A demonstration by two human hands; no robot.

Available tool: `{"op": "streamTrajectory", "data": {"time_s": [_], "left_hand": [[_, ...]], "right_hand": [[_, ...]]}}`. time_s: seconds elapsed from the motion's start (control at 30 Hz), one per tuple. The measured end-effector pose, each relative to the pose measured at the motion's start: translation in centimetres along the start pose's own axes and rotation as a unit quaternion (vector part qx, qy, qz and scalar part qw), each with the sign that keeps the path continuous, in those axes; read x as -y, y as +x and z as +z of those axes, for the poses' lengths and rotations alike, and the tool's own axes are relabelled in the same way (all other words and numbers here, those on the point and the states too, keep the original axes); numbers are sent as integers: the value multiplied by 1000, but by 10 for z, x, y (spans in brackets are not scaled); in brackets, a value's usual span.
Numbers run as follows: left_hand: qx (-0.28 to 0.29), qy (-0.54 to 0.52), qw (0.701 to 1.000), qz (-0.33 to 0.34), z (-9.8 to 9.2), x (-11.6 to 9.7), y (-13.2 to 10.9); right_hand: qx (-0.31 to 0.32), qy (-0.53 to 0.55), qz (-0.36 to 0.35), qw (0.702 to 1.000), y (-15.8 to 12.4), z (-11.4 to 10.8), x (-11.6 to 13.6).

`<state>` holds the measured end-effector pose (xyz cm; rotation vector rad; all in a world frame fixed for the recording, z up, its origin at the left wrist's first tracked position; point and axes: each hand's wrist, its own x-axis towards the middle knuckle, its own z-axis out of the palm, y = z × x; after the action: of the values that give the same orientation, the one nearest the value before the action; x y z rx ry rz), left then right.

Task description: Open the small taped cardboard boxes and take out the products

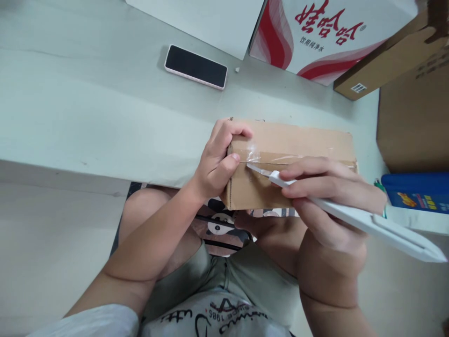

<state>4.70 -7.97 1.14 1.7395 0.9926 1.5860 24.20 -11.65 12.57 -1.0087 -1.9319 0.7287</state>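
A brown cardboard box lies at the front edge of the table, with clear tape along its seam. My left hand grips the box's left end, thumb on the near face and fingers over the top. In my right hand is a white utility knife, held like a pen. Its blade is out, and the tip touches the box near the taped seam, just right of my left thumb. Part of the box's right side is hidden behind my right hand.
A phone lies face up on the table beyond the box. Behind it stand a white box, a red-and-white carton and a brown carton. A larger cardboard box and a blue package are at the right.
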Motion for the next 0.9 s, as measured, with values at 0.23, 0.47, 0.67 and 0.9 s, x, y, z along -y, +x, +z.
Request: {"op": "streamTrajectory", "data": {"time_s": [0.23, 0.47, 0.67, 0.9], "left_hand": [[-13, -49, 998, 44, 3, 18, 0], [-21, -64, 997, 29, 1, 15, 0], [-8, -16, 1000, 4, -2, 2, 0], [14, -6, 999, 45, -5, 10, 0]], "right_hand": [[5, -7, -27, 1000, 3, 5, 8], [-32, -6, -5, 999, 7, 8, 9], [-30, 6, -12, 999, 7, 2, 3], [-47, -13, -17, 999, 6, -1, 3]]}}
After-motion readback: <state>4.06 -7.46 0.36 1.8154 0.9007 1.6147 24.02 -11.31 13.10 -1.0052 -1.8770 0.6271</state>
